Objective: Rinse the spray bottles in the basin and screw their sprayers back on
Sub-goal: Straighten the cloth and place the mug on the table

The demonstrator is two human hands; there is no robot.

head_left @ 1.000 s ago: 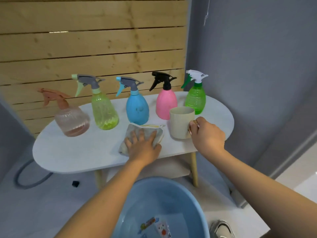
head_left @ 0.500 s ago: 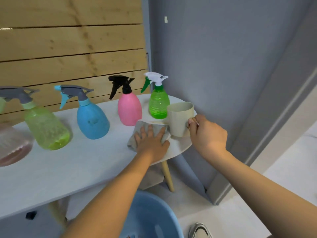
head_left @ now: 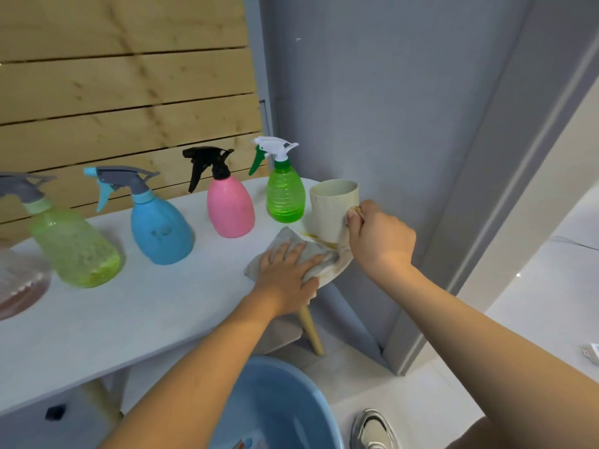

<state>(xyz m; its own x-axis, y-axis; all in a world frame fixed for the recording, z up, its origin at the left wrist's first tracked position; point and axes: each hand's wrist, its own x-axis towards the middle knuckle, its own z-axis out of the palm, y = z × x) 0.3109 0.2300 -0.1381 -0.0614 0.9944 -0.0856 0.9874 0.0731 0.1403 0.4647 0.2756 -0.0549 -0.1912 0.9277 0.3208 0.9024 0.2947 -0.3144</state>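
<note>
Right hand [head_left: 379, 236]: grip closed round the handle of the beige cup [head_left: 334, 209], fingers curled; cup looks raised or tipped slightly off the counter [head_left: 146, 309], contact underneath not clear. Left hand [head_left: 287, 273]: fingers straight, palm pressing flat on the grey cloth [head_left: 327, 264]. Cloth lies just under and beside the cup, at the counter's rounded end. A yellowish streak shows on the cloth below the cup.

Spray bottles stand in a row at 9 to 11 o'clock from the cup, all with sprayers on: green bottle [head_left: 286, 196] just beside the cup, pink bottle [head_left: 230, 205], blue bottle [head_left: 162, 228], yellow-green bottle [head_left: 74, 244], and part of a clear pinkish bottle [head_left: 19, 286] at the frame edge. Blue basin [head_left: 278, 403] sits on the floor at 6 o'clock, below the counter's near edge.

Judgement: the step in hand is wiping under the cup; no bottle rinsed yet. To do it well, keep the cup lifted and level, and sweep the cloth inward, away from the edge.

Edges: cup and cloth are at the very end of the counter, with the grey wall [head_left: 372, 108] close behind at 12 o'clock. The green bottle crowds the cup at 9. Open room lies toward 7 o'clock on bare counter and down toward the basin. A shoe [head_left: 372, 429] sits by the basin.
</note>
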